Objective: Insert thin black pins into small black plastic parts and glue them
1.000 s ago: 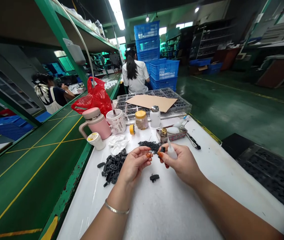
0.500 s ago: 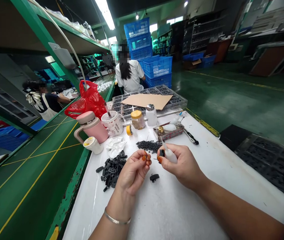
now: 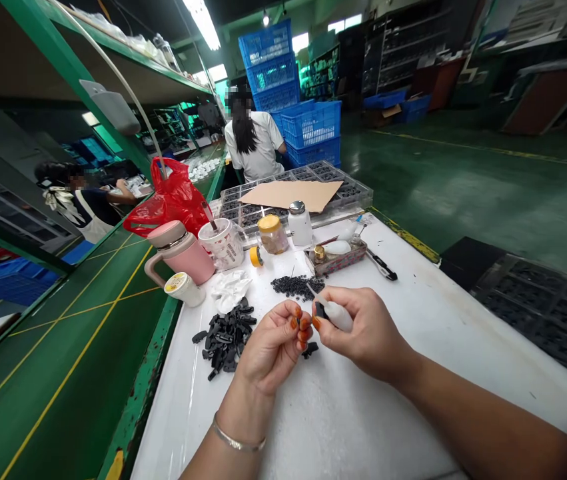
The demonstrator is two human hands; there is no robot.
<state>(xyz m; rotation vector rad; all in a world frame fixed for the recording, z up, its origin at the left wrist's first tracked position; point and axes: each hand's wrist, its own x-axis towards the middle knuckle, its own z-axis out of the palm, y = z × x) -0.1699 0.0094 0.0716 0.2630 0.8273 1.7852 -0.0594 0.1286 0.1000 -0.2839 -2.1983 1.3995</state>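
Note:
My right hand (image 3: pixel 363 327) is closed around a small white squeeze bottle (image 3: pixel 337 316) with a thin nozzle pointing up and left. A small black plastic part (image 3: pixel 320 311) sits between its thumb and fingertips. Close beside it, my left hand (image 3: pixel 278 343) pinches a tiny dark piece, mostly hidden by the fingertips. On the white table behind the hands lies a heap of tiny black pieces (image 3: pixel 297 287). Left of my left hand is a pile of larger black plastic parts (image 3: pixel 226 339). One loose black part (image 3: pixel 310 350) lies partly behind my left fingers.
A pink mug (image 3: pixel 183 253), a patterned cup (image 3: pixel 223 245), a yellow-lidded jar (image 3: pixel 273 235), a metal-capped bottle (image 3: pixel 300 225) and a small box (image 3: pixel 338 260) stand farther back. A cutter (image 3: pixel 382 265) lies at right. Cardboard (image 3: pixel 290 195) covers part of a compartment tray. A co-worker (image 3: pixel 253 143) sits beyond.
My hands have come closer together, the left moving slightly right, now partly covering the loose black part. The bottle's nozzle tilts farther left. The view has shifted slightly.

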